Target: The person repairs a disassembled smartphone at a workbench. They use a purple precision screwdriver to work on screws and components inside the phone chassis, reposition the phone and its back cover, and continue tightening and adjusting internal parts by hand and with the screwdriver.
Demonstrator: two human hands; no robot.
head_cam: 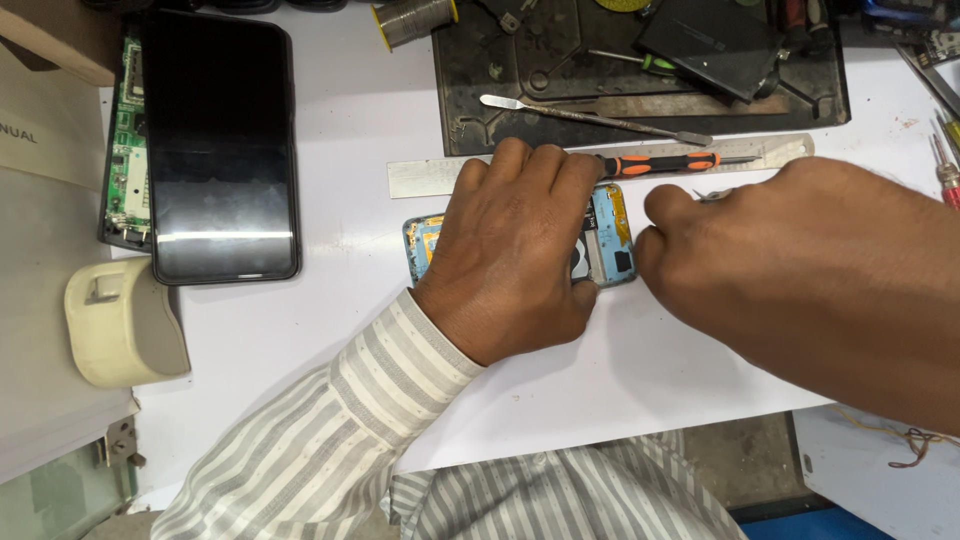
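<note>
An opened light-blue phone body [612, 236] lies flat on the white table [330, 330], its inner parts showing. My left hand [515, 250] rests on top of it and covers most of its middle, pressing it down. My right hand [800, 270] comes in from the right with fingers pinched at the phone's right end; a thin metal tip [712, 195], perhaps tweezers, pokes out above the knuckles. What the fingers hold is mostly hidden.
A steel ruler [430, 175] and an orange-and-black screwdriver [660, 162] lie just behind the hands. Farther back sits a dark work mat [480, 90] with a metal spudger [590, 118]. A black phone [222, 140] over a green circuit board and a cream plastic piece [120, 325] are at left.
</note>
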